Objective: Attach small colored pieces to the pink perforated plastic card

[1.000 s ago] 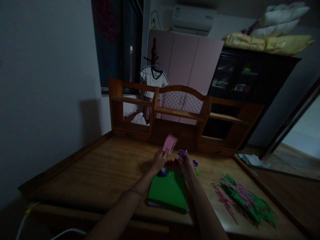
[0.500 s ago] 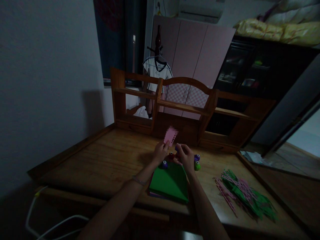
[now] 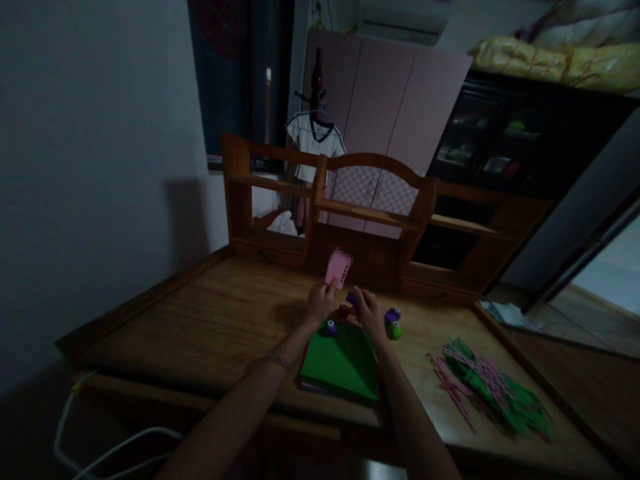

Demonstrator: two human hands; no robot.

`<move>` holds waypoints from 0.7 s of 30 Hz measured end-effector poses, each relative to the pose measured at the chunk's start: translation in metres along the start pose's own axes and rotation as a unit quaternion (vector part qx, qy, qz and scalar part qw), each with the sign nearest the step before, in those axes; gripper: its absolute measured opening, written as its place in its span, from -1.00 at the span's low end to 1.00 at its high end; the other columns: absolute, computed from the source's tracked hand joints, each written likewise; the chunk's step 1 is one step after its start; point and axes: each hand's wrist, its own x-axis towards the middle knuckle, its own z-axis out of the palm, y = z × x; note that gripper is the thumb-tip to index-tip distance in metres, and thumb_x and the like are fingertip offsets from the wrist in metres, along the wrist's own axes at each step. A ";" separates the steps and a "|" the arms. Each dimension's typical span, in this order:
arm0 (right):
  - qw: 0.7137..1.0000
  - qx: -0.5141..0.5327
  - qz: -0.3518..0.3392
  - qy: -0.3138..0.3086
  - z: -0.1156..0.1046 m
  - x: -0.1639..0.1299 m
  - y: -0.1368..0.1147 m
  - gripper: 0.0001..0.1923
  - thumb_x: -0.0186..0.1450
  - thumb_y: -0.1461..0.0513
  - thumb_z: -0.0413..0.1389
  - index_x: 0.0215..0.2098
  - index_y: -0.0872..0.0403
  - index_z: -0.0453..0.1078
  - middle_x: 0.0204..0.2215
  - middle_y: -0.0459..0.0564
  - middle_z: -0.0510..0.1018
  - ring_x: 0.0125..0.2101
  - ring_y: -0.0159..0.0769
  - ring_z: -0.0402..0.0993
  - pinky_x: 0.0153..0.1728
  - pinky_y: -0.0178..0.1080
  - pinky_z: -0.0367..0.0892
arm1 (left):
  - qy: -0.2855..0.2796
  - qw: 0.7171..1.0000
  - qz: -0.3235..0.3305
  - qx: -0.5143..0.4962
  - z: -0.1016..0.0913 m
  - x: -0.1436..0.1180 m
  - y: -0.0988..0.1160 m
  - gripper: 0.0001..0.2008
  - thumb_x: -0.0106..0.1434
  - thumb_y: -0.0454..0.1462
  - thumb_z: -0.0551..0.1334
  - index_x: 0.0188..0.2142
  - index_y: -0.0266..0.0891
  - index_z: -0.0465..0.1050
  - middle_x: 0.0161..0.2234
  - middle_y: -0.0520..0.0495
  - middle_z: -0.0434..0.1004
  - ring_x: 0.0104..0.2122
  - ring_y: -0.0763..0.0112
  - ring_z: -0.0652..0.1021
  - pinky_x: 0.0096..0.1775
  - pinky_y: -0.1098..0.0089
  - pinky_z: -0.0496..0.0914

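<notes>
Between the fingers and thumb of my left hand is a pink paper card, held up, with a row of punched holes down its right edge. My right hand is closed around a small purple craft punch, just right of the card and below it. A red punch sits between my hands, and another purple punch stands by the green paper stack. To the right of my right hand are a purple punch and a green punch. Pink bits lie beside the red punch.
Cut green paper and pink punched strips lie heaped on the right of the wooden desk. A wooden shelf unit runs along the back. A white cable hangs at the lower left.
The pink card has shifted slightly left and up with my left hand. My right hand, with the purple punch, has moved a little left. The things on the desk stay put.
</notes>
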 end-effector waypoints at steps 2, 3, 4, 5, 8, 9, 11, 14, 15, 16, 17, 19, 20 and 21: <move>0.994 0.080 0.079 -0.010 0.001 0.002 0.006 -0.54 0.15 -0.14 0.08 -0.45 0.10 0.39 -0.72 -0.15 0.32 -0.72 -0.44 0.18 -0.71 -0.39 0.04 | 0.003 1.000 0.005 0.005 0.000 0.000 0.000 -0.48 0.27 0.03 -0.07 -0.54 -0.26 0.40 -0.63 -0.06 0.39 -0.50 0.40 0.44 -0.45 0.46 0.23; 0.985 0.125 0.117 -0.018 0.001 0.004 0.009 -0.53 0.14 -0.15 0.08 -0.45 0.10 0.38 -0.75 -0.17 0.27 -0.76 -0.47 0.11 -0.75 -0.40 -0.01 | 0.004 1.000 0.009 0.009 0.000 0.001 -0.001 -0.48 0.27 0.03 -0.07 -0.55 -0.26 0.40 -0.63 -0.06 0.39 -0.51 0.41 0.44 -0.45 0.46 0.23; 0.974 0.170 0.148 -0.025 0.001 0.005 0.011 -0.53 0.14 -0.15 0.08 -0.45 0.10 0.37 -0.77 -0.20 0.24 -0.79 -0.49 0.07 -0.77 -0.41 -0.03 | 0.003 1.000 0.011 0.012 0.000 0.001 -0.001 -0.48 0.27 0.03 -0.07 -0.56 -0.26 0.39 -0.63 -0.05 0.39 -0.51 0.41 0.44 -0.45 0.46 0.23; 0.962 0.209 0.170 -0.032 0.001 0.006 0.013 -0.53 0.14 -0.15 0.08 -0.45 0.10 0.36 -0.78 -0.21 0.22 -0.80 -0.50 0.04 -0.77 -0.41 -0.02 | 0.001 1.000 0.012 0.012 0.000 0.001 -0.001 -0.48 0.27 0.03 -0.07 -0.56 -0.26 0.39 -0.63 -0.05 0.38 -0.51 0.41 0.44 -0.46 0.46 0.23; 0.934 0.288 0.205 -0.053 0.000 0.008 0.014 -0.55 0.14 -0.13 0.10 -0.42 0.10 0.37 -0.77 -0.20 0.23 -0.78 -0.49 0.08 -0.73 -0.40 0.10 | -0.005 1.000 0.009 0.003 0.000 0.001 -0.001 -0.48 0.27 0.03 -0.07 -0.55 -0.27 0.40 -0.64 -0.05 0.38 -0.52 0.41 0.44 -0.47 0.47 0.23; 0.929 0.301 0.210 -0.056 0.000 0.009 0.013 -0.55 0.13 -0.13 0.11 -0.40 0.11 0.37 -0.73 -0.17 0.28 -0.75 -0.48 0.13 -0.72 -0.39 0.14 | -0.005 1.000 0.006 -0.001 0.000 0.000 -0.001 -0.48 0.26 0.04 -0.07 -0.54 -0.27 0.40 -0.64 -0.05 0.38 -0.52 0.41 0.44 -0.48 0.47 0.24; 0.928 0.308 0.205 -0.052 -0.001 0.009 0.011 -0.57 0.11 -0.10 0.15 -0.34 0.10 0.37 -0.62 -0.10 0.40 -0.68 -0.44 0.23 -0.67 -0.37 0.19 | -0.005 1.000 0.000 -0.008 0.000 0.000 -0.001 -0.47 0.26 0.05 -0.06 -0.53 -0.28 0.40 -0.64 -0.05 0.38 -0.54 0.41 0.45 -0.50 0.47 0.25; 0.961 0.244 0.128 -0.009 -0.002 0.006 0.006 -0.61 0.06 0.01 0.24 -0.25 0.07 0.38 -0.44 -0.05 0.48 -0.56 -0.39 0.34 -0.58 -0.36 0.25 | -0.005 1.000 -0.007 -0.017 0.001 -0.001 -0.001 -0.47 0.25 0.06 -0.06 -0.51 -0.28 0.41 -0.64 -0.05 0.38 -0.58 0.42 0.44 -0.54 0.46 0.24; 0.976 0.198 0.086 0.008 -0.002 0.005 0.004 -0.61 0.06 0.04 0.25 -0.22 0.05 0.38 -0.42 -0.06 0.49 -0.53 -0.38 0.36 -0.54 -0.36 0.26 | -0.004 1.000 -0.008 -0.018 0.001 -0.001 0.000 -0.47 0.25 0.06 -0.06 -0.51 -0.28 0.42 -0.64 -0.05 0.38 -0.58 0.42 0.43 -0.55 0.47 0.24; 0.989 0.143 0.044 0.020 -0.002 0.004 0.003 -0.62 0.07 0.06 0.24 -0.19 0.04 0.38 -0.41 -0.07 0.48 -0.51 -0.37 0.36 -0.51 -0.35 0.26 | -0.002 1.000 -0.009 -0.020 0.001 -0.001 0.000 -0.47 0.25 0.06 -0.06 -0.50 -0.28 0.42 -0.64 -0.05 0.38 -0.59 0.42 0.43 -0.55 0.47 0.24; 0.996 0.085 0.004 0.025 -0.002 0.002 0.002 -0.63 0.08 0.08 0.24 -0.17 0.02 0.39 -0.40 -0.07 0.48 -0.50 -0.36 0.35 -0.49 -0.34 0.26 | -0.002 1.000 -0.009 -0.020 0.001 -0.001 0.000 -0.47 0.25 0.06 -0.07 -0.50 -0.29 0.42 -0.64 -0.05 0.39 -0.59 0.42 0.43 -0.56 0.47 0.23; 0.998 -0.019 -0.055 0.010 0.000 -0.001 0.001 -0.68 0.08 0.13 0.24 -0.19 -0.01 0.43 -0.40 -0.08 0.48 -0.49 -0.34 0.33 -0.43 -0.31 0.24 | -0.002 1.000 -0.011 -0.021 0.001 -0.001 0.001 -0.46 0.26 0.06 -0.08 -0.48 -0.29 0.43 -0.63 -0.06 0.39 -0.57 0.42 0.44 -0.56 0.48 0.23; 0.996 -0.055 -0.073 -0.002 0.001 -0.003 0.000 -0.71 0.07 0.15 0.24 -0.22 -0.02 0.45 -0.40 -0.07 0.48 -0.48 -0.33 0.32 -0.41 -0.30 0.24 | -0.001 1.000 -0.012 -0.021 0.001 -0.001 0.001 -0.46 0.26 0.05 -0.08 -0.47 -0.30 0.43 -0.63 -0.06 0.40 -0.57 0.41 0.45 -0.56 0.48 0.24; 0.993 -0.079 -0.086 -0.008 0.002 -0.004 0.000 -0.73 0.07 0.17 0.24 -0.23 -0.04 0.46 -0.38 -0.07 0.48 -0.47 -0.32 0.31 -0.38 -0.29 0.23 | -0.001 1.000 -0.011 -0.019 0.001 -0.001 0.001 -0.46 0.26 0.05 -0.08 -0.47 -0.30 0.44 -0.62 -0.07 0.40 -0.55 0.41 0.45 -0.55 0.48 0.24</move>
